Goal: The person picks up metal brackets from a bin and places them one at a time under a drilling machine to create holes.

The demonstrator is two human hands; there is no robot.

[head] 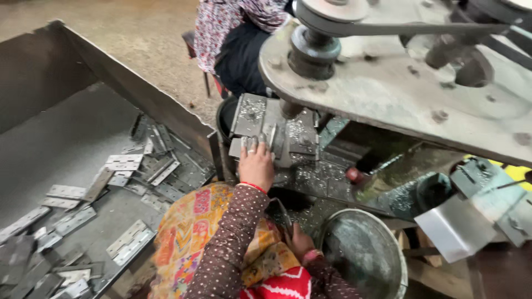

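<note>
The left hand lies with fingers curled over a flat steel hinge, pressing it onto the machine bed just under the spindle, so the step looks like seating a piece for working. Below the bed, the right hand rests low beside the round metal tub; whether it holds anything cannot be told. To the bed's left a tray holds loose hinges; next, steady alignment seems needed.
</note>
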